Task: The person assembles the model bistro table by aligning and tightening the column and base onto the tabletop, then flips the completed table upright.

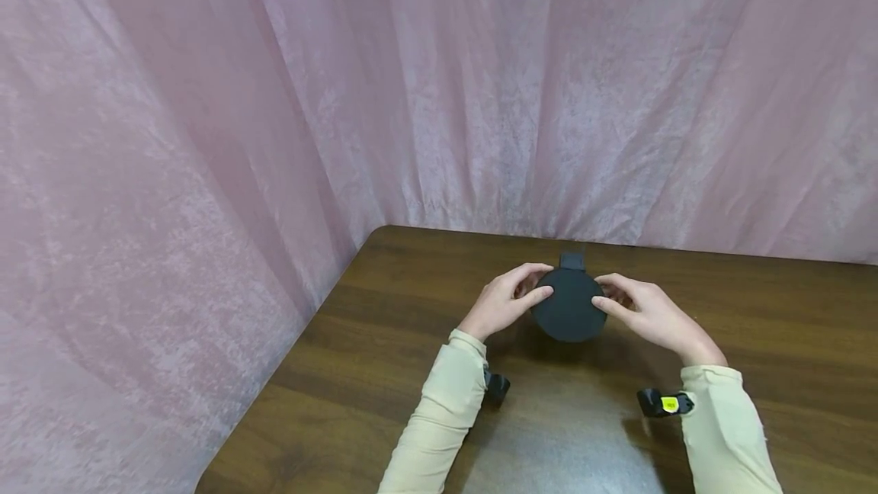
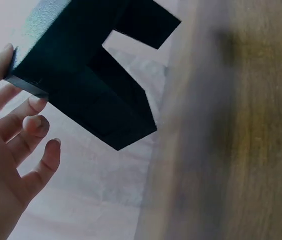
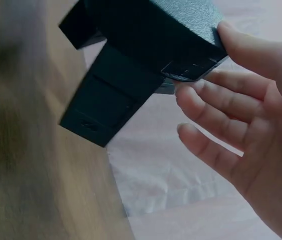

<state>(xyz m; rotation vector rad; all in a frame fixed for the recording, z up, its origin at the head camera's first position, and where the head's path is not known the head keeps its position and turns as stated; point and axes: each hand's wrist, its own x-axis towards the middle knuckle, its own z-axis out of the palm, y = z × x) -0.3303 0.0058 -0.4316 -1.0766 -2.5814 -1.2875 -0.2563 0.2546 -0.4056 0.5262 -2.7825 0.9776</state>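
Both hands hold a black round-topped object [image 1: 569,317] above the brown wooden table. From the head view it shows a flat dark disc with a small square block [image 1: 572,261] at its far side. My left hand [image 1: 499,303] pinches the left edge, thumb on top and fingers below. On the opposite edge, my right hand [image 1: 648,316] grips in the same way. The left wrist view shows blocky legs [image 2: 116,110] jutting from the object's underside. Similar straight legs [image 3: 98,100] appear in the right wrist view. The lower fingers of each hand are loosely bent beside it.
The wooden table [image 1: 329,380] has a rounded far left corner. Pink velvety curtains [image 1: 466,97] hang behind it and along its left side. Small black cameras sit at the left wrist [image 1: 496,387] and right wrist [image 1: 661,403].
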